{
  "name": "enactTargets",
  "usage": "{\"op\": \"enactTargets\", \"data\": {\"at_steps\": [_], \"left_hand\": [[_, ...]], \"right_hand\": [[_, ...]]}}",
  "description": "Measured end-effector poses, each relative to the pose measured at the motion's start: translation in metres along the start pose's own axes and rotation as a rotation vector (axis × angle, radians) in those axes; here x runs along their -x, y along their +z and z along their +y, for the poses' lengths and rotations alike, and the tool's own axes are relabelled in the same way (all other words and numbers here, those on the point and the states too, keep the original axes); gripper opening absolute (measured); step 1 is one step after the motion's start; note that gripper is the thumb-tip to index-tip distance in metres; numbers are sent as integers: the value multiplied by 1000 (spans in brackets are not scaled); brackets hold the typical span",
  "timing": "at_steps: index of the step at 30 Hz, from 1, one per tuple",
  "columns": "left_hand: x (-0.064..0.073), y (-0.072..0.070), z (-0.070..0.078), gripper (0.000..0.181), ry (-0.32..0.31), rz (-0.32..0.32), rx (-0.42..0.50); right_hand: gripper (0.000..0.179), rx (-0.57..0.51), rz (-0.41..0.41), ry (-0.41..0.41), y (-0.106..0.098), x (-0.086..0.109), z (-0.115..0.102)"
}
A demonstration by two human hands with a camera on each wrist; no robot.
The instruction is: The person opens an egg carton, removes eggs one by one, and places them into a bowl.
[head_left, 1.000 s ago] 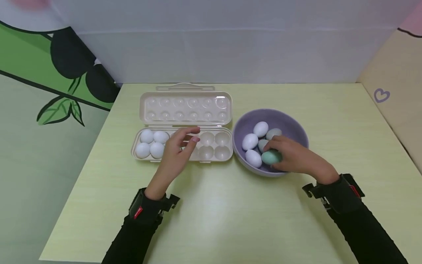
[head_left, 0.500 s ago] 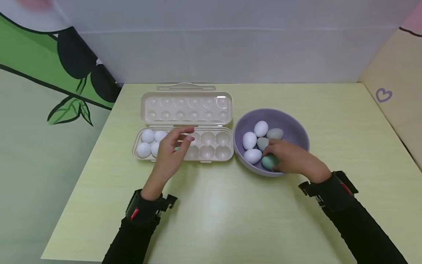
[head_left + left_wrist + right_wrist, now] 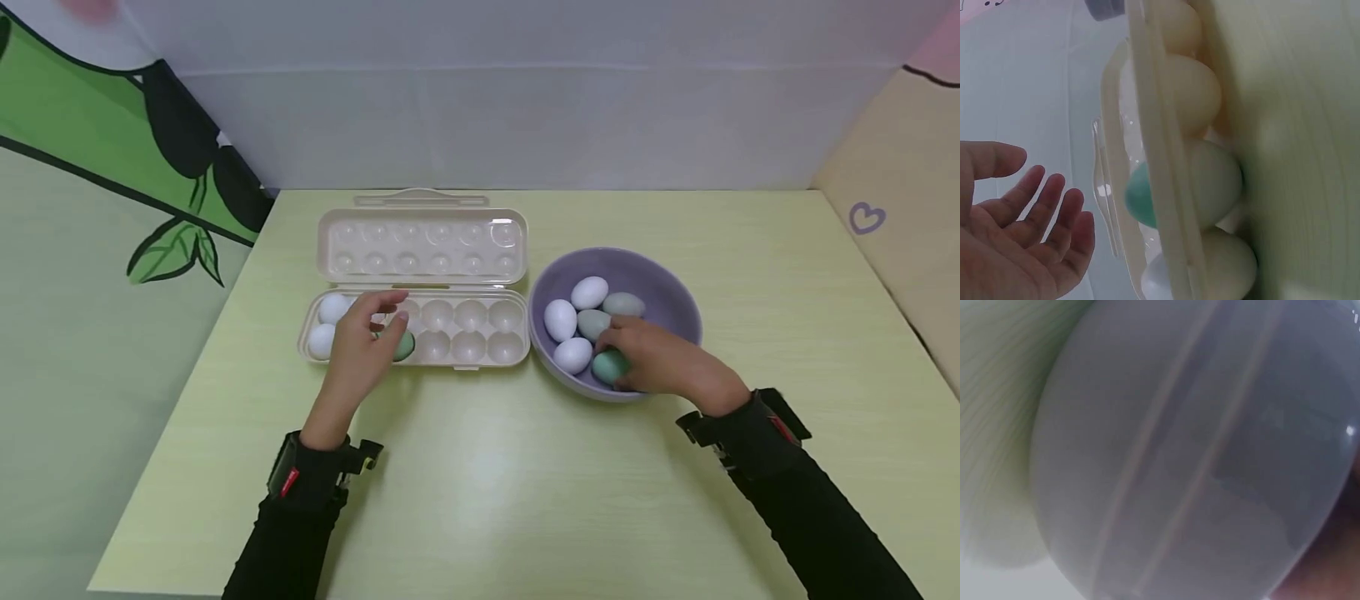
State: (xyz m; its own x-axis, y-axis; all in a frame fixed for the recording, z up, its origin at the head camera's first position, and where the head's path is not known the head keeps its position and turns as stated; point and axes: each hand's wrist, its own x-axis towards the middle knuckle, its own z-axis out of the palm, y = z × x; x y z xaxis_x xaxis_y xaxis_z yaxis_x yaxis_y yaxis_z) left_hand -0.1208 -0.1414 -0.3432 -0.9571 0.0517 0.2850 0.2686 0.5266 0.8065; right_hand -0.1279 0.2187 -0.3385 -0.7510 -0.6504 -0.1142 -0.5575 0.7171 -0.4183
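Observation:
The egg carton (image 3: 485,346) lies with its lid (image 3: 422,242) folded back. White eggs (image 3: 322,342) fill its left end, partly behind my left hand (image 3: 360,354). Just right of them a green egg (image 3: 405,346) sits in a cup, seen also as a green egg (image 3: 1140,195) in the left wrist view. My left hand hovers over the carton, fingers loosely bent, holding nothing. Inside the purple bowl (image 3: 667,292), my right hand (image 3: 660,358) pinches another green egg (image 3: 611,367) between thumb and fingers. The bowl's wall mostly hides that hand in the right wrist view.
White eggs (image 3: 573,356) and greyish eggs (image 3: 624,305) lie beside the pinched egg in the bowl. The bowl stands close against the carton's right end on the pale wooden table (image 3: 480,500). A cloth wall (image 3: 525,125) rises behind the table.
My left hand has shifted left along the carton, bringing the green egg there into sight. My right hand stays in the bowl at the green egg, moving only slightly left.

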Motion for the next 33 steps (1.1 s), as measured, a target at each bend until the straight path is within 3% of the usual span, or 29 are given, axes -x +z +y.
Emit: {"op": "enactTargets", "data": {"at_steps": [6, 9, 12, 18, 23, 33], "left_hand": [[-1, 1, -20, 42, -66, -131, -365], [0, 3, -25, 48, -48, -200, -528], [1, 5, -27, 46, -7, -229, -611], [2, 5, -27, 39, 48, -203, -638], [-2, 10, -24, 39, 69, -159, -645], [-13, 15, -6, 42, 153, 13, -582]], "right_hand": [[31, -20, -34, 51, -4, 1, -2], [34, -26, -43, 67, -11, 3, -6], [37, -30, -38, 89, -17, 4, -10], [35, -8, 7, 96, -22, 4, -16], [32, 2, 40, 66, -26, 1, -8], [30, 15, 54, 25, -31, -7, 10]]}}
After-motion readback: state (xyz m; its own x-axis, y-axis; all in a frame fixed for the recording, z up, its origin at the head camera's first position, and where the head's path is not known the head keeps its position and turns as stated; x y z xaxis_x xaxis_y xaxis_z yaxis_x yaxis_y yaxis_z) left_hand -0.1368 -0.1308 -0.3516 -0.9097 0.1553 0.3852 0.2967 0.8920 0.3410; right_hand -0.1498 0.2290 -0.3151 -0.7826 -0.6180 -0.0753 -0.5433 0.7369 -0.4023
